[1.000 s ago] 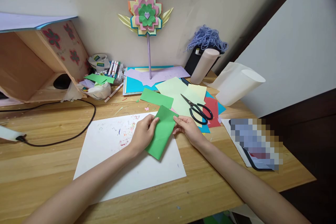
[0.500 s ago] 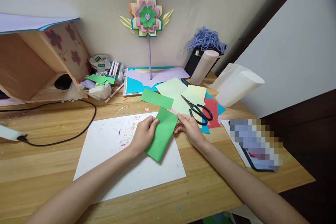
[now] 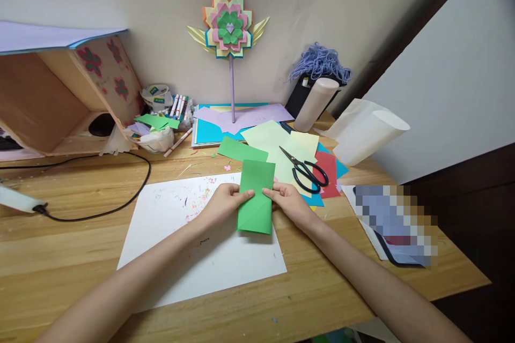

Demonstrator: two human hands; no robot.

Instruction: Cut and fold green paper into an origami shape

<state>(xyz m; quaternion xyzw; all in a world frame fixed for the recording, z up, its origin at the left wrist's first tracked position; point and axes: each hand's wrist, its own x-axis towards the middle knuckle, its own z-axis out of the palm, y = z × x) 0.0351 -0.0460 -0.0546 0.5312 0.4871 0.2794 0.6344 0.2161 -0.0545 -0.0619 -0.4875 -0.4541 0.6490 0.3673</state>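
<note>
Green folded paper (image 3: 256, 217) is occupying the centre of this clock face, with twelve pointing away from the person, and its long sides are running from twelve to six. The left hand (image 3: 223, 201) is pinching its nine o'clock edge, thumb lying on the upper face. The right hand (image 3: 292, 202) is pinching the three o'clock edge the same way, so both hands are holding narrow grips.

Underneath, a white sheet (image 3: 173, 262) with coloured specks is lying on the wooden table (image 3: 322, 289), spreading mostly towards eight and nine. Just short of twelve, a green strip (image 3: 241, 149) is resting close to the far end of the held paper. At two, black-handled scissors (image 3: 295, 163) are lying with blades parted on pale sheets (image 3: 261, 136), their handles reaching towards red paper (image 3: 332, 163).

Farther off, also just short of twelve, a layered paper flower (image 3: 230, 27) is standing against the wall. Blue yarn (image 3: 321, 61) and a pale bottle (image 3: 316, 104) are sitting at one, and a curled white paper (image 3: 368, 136) at two. At ten, a tub (image 3: 156, 140) is holding scraps; markers (image 3: 177, 107) are lying behind it. Just past three, a blurred item (image 3: 394, 220) is resting.
</note>
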